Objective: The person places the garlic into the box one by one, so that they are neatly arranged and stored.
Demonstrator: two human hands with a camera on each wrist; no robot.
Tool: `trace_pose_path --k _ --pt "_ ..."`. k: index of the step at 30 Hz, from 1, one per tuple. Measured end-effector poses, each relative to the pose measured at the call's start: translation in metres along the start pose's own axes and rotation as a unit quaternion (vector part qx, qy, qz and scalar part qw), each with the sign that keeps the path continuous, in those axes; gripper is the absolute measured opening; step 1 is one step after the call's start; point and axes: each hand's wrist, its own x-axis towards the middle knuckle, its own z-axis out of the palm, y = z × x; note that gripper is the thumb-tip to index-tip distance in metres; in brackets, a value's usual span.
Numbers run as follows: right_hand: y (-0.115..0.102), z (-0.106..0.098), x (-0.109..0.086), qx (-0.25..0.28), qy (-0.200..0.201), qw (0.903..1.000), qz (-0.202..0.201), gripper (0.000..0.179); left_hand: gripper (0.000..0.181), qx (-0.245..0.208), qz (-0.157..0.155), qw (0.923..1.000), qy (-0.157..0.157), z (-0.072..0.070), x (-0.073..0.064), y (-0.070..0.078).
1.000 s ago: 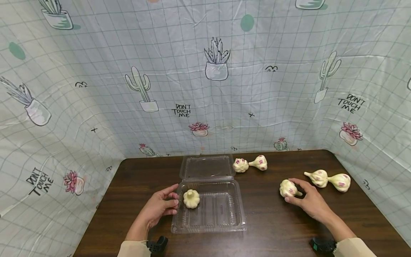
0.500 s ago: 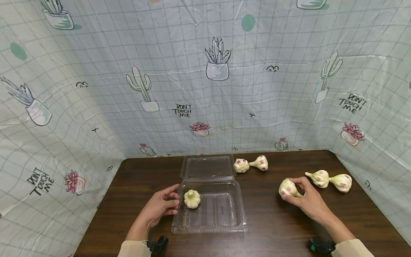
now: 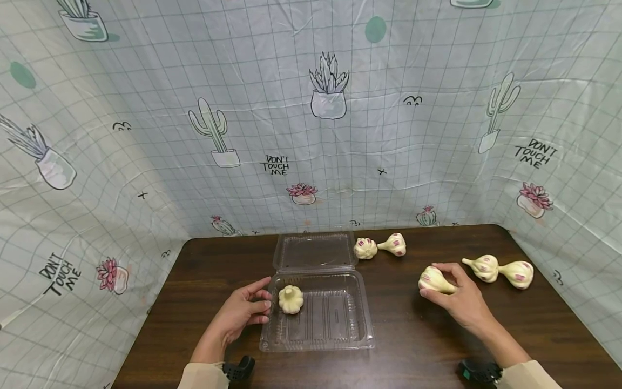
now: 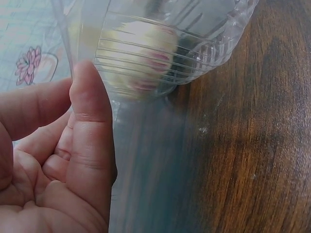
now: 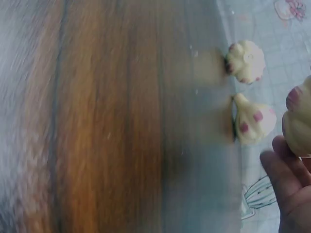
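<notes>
A hinged clear plastic container (image 3: 335, 319) lies with its lid (image 3: 316, 251) folded back. One garlic bulb (image 3: 290, 300) sits stem up in the container's left part; in the left wrist view its purple-marked side (image 4: 146, 58) shows through the clear wall. My left hand (image 3: 239, 313) pinches the container's left rim, the thumb (image 4: 91, 116) on the near side. To the right, my right hand (image 3: 464, 300) grips another garlic bulb (image 3: 434, 280) between thumb and fingers, its stem toward the palm. At the edge of the right wrist view, that bulb is partly cut off.
Two garlic bulbs, one rounded (image 3: 365, 248) and one with its stem showing (image 3: 394, 245), lie right of the lid. Two more bulbs (image 3: 484, 268) (image 3: 518, 274) lie right of my right hand. A patterned curtain (image 3: 330, 140) borders the dark wooden table (image 3: 408, 346).
My right hand has closed more firmly round its garlic bulb, lifted it slightly and shifted it a little left, its stem now turned rightward. The left hand has stayed at the container.
</notes>
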Motion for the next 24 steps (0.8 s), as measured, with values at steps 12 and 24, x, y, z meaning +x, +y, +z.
trace_pose_path --k 12,24 --pt "-0.01 0.007 -0.001 0.008 0.031 0.9988 -0.036 0.067 0.068 -0.003 0.0 1.0 0.004 0.001 0.001 0.0" --pt "-0.021 0.017 -0.003 0.094 0.028 0.9942 -0.045 0.056 0.067 -0.005 0.001 1.0 0.005 0.001 0.001 -0.001"
